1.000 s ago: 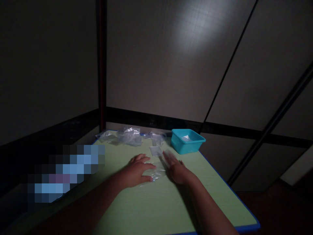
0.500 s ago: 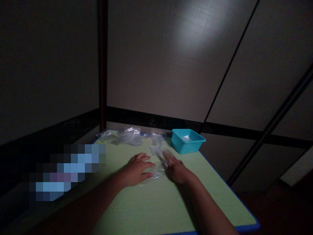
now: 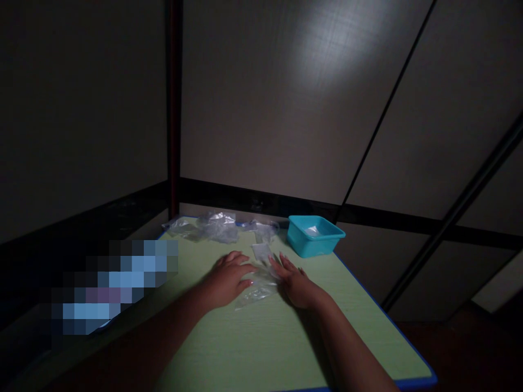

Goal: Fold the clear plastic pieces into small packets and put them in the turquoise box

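A clear plastic bag [image 3: 258,291] lies flat on the green table between my hands. My left hand [image 3: 231,279] is at its left edge, fingers spread and holding nothing. On the other side, my right hand [image 3: 295,279] lies with its fingers stretched out over the bag's right edge. Just beyond my fingertips is a small whitish translucent packet [image 3: 262,251]; its kind is hard to make out in the dim light.
Several crumpled clear bags [image 3: 218,226] lie along the far edge of the table [image 3: 229,348]. A turquoise plastic basin [image 3: 312,244] with something clear inside stands at the far right. Panelled walls [image 3: 261,109] rise behind. A pixelated patch covers the left side.
A translucent piece that was in my right hand no longer shows there. My right fingers have straightened and lowered toward the bag. My left hand has barely shifted.
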Tool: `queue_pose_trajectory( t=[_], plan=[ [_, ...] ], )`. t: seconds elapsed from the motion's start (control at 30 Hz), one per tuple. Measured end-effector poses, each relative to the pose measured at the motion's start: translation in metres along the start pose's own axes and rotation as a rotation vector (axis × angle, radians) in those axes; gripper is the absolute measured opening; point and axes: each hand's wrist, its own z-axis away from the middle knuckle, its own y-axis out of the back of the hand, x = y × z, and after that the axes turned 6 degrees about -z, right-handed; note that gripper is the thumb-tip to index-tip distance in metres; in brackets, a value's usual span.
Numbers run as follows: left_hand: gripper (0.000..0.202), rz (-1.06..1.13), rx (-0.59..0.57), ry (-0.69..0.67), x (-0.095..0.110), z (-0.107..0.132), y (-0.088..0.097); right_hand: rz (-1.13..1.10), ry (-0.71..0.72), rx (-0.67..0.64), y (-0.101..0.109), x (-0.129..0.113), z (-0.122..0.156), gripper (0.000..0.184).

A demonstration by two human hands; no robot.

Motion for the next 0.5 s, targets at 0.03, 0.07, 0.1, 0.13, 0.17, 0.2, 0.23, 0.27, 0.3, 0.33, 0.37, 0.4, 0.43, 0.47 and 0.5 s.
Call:
queue_pose_trajectory(
  t=[0.03, 0.07, 0.1, 0.13, 0.17, 0.2, 0.23, 0.27, 0.3, 0.33, 0.37, 0.4, 0.43, 0.47, 0.5],
  plan=[
    [0.031, -0.007, 0.018, 0.017, 0.0003, -0.0007, 0.0012, 0.001, -0.002, -0.001, -0.0001, -0.0001, 0.0001, 0.079],
    [0.030, -0.013, 0.031, 0.034, 0.0003, -0.0012, 0.0020, 0.003, -0.004, -0.004, -0.0002, -0.0002, 0.0001, 0.080],
    [0.030, -0.016, 0.039, 0.047, 0.0002, -0.0015, 0.0023, 0.005, -0.006, -0.007, -0.0002, -0.0003, 0.0002, 0.082],
    [0.031, -0.016, 0.040, 0.050, -0.0001, -0.0015, 0.0023, 0.006, -0.008, -0.010, -0.0002, -0.0004, 0.0003, 0.083],
    [0.033, -0.014, 0.037, 0.048, -0.0005, -0.0014, 0.0019, 0.006, -0.009, -0.012, -0.0002, -0.0006, 0.0005, 0.083],
    [0.036, -0.010, 0.030, 0.042, -0.0008, -0.0010, 0.0012, 0.006, -0.009, -0.013, -0.0001, -0.0010, 0.0007, 0.084],
    [0.038, -0.005, 0.017, 0.034, -0.0012, -0.0005, 0.0004, 0.004, -0.004, -0.011, -0.0001, -0.0013, 0.0011, 0.083],
    [0.041, 0.000, 0.001, 0.029, -0.0014, 0.0001, -0.0005, 0.001, 0.002, -0.008, -0.0001, -0.0017, 0.0014, 0.083],
    [0.044, 0.005, -0.017, 0.023, -0.0016, 0.0007, -0.0011, -0.001, 0.008, -0.003, -0.0001, -0.0020, 0.0017, 0.083],
    [0.047, 0.012, -0.037, 0.017, -0.0015, 0.0014, -0.0016, -0.003, 0.014, 0.002, -0.0002, -0.0023, 0.0019, 0.083],
    [0.049, 0.019, -0.055, 0.011, -0.0014, 0.0020, -0.0018, -0.003, 0.018, 0.008, -0.0003, -0.0025, 0.0020, 0.083],
    [0.050, 0.027, -0.072, 0.005, -0.0012, 0.0026, -0.0018, -0.002, 0.019, 0.011, -0.0004, -0.0027, 0.0021, 0.083],
    [0.051, 0.035, -0.086, 0.001, -0.0009, 0.0031, -0.0015, 0.000, 0.017, 0.015, -0.0004, -0.0028, 0.0021, 0.084],
    [0.052, 0.041, -0.099, -0.002, -0.0007, 0.0036, -0.0012, 0.001, 0.012, 0.016, -0.0003, -0.0030, 0.0022, 0.084],
    [0.054, 0.047, -0.111, -0.003, -0.0006, 0.0039, -0.0009, 0.000, 0.006, 0.016, 0.0001, -0.0033, 0.0023, 0.085]
  ],
)
